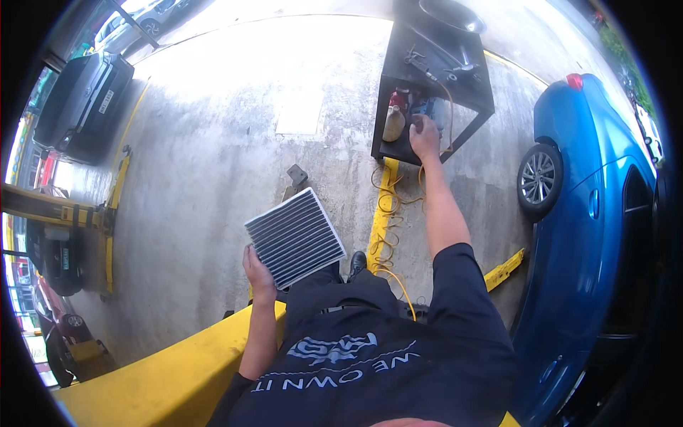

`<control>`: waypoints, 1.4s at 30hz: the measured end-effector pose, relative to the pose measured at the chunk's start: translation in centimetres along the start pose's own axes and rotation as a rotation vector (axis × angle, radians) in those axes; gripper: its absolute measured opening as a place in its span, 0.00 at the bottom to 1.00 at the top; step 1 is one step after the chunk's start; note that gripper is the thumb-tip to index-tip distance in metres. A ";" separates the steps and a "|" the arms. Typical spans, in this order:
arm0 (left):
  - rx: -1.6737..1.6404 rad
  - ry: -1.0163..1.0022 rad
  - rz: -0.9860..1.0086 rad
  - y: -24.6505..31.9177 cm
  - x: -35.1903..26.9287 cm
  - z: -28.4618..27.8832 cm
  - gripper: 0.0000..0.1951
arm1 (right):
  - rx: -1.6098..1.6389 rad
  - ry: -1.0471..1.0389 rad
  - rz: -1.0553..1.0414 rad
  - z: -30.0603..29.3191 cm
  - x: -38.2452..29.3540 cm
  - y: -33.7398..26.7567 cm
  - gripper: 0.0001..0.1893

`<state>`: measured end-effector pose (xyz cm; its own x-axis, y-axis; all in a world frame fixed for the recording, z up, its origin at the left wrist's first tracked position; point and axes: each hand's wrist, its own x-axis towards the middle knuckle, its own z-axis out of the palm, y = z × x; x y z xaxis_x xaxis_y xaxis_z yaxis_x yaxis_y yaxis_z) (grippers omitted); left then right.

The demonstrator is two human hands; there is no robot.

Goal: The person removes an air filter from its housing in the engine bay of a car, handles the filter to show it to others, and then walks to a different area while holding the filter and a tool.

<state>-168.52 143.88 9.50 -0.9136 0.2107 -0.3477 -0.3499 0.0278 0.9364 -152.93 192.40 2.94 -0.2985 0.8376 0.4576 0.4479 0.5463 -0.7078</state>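
My left hand [259, 272] grips the lower left edge of a pleated cabin air filter [296, 238], dark with a white frame. Out in front, my right hand [425, 136] reaches to the lower shelf of a black metal workbench [392, 58]; whether its curled fingers hold anything cannot be told. Left of that hand on the shelf stand a beige plastic bottle [394, 124] and a red container [398, 99]. Blue and clear items lie partly hidden behind the hand. An air blow gun [418, 61] with an orange hose rests on the benchtop, beside other metal tools [465, 68].
A coiled orange air hose [388, 213] lies along a yellow floor line. The blue car [576, 187] stands at right, with a yellow lift arm [504, 270] near it. A yellow beam [160, 373] crosses the lower left. Dark vehicles [85, 107] and another yellow lift [53, 205] are at far left.
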 end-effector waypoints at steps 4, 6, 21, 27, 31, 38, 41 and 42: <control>-0.178 -0.263 -0.153 0.5 9.8 4.9 0.20 | -0.312 -0.065 0.009 3.9 12.7 2.8 0.20; -0.246 -0.314 -0.220 1.0 14.4 8.9 0.20 | -0.444 -0.114 0.031 5.6 17.7 4.5 0.29; 0.020 -0.444 -0.336 17.7 54.3 44.2 0.32 | -0.721 0.019 0.471 9.9 30.8 9.6 0.38; 0.215 -0.524 -0.089 16.9 73.7 61.8 0.25 | -0.715 0.326 0.476 3.8 25.7 -1.3 0.20; 0.554 -0.660 0.221 13.8 85.7 77.8 0.26 | -0.828 -0.016 0.839 11.6 32.9 -13.3 0.25; 0.751 -0.563 0.390 16.7 104.4 94.0 0.28 | 0.039 -0.275 0.865 35.9 61.9 -7.6 0.11; 0.650 -0.475 0.338 22.1 113.5 97.0 0.29 | -0.051 -0.190 0.467 44.9 71.8 -3.6 0.09; 0.633 -0.441 0.325 22.9 117.6 97.4 0.29 | 0.077 -0.260 0.578 47.2 75.7 -2.2 0.09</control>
<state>-263.80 264.44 -5.28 -0.7384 0.6621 -0.1280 0.2197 0.4157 0.8826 -216.30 254.27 13.70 -0.2262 0.9628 -0.1481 0.5387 -0.0030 -0.8425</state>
